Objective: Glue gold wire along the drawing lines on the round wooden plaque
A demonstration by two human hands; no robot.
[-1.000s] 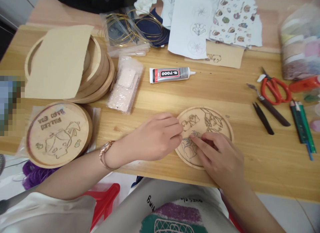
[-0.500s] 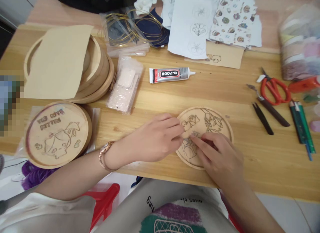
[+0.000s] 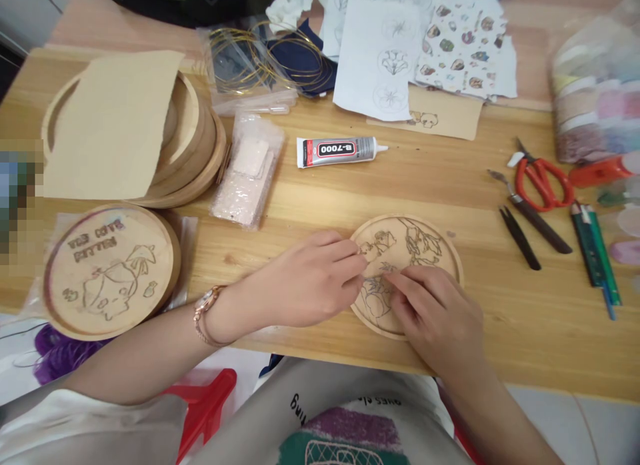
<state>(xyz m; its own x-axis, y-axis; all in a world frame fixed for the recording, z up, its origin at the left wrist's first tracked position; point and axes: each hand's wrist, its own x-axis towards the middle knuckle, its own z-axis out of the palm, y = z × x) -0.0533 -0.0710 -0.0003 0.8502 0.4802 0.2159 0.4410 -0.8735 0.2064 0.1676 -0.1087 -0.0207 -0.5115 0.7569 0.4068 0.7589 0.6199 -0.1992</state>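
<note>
Both hands work over a round wooden plate (image 3: 453, 252) with a raised rim, near the table's front edge. Its face carries dark outlines of pandas and leaves. My left hand (image 3: 320, 278), with a bracelet watch (image 3: 205, 305) on the wrist, is closed at the plate's left rim, fingertips together over the design. Whatever those fingers hold is hidden or too small to name. My right hand (image 3: 440, 312) rests on the lower right of the plate, fingers bent and pinched near the plate's middle. I cannot make out anything between its thumb and finger.
A second round plate (image 3: 110, 272) lies left, below stacked wooden trays (image 3: 200, 125) under brown paper (image 3: 115, 118). A glue tube (image 3: 337, 150) lies beyond my hands. Rightward are tweezers (image 3: 520, 238), a craft knife (image 3: 545, 225), red-handled pliers (image 3: 543, 182), pencils (image 3: 595, 252) and bagged jars (image 3: 590, 105).
The view has shifted slightly, so the table things sit a little further left. Both hands stay over the plate, with only a small movement of the right fingers.
</note>
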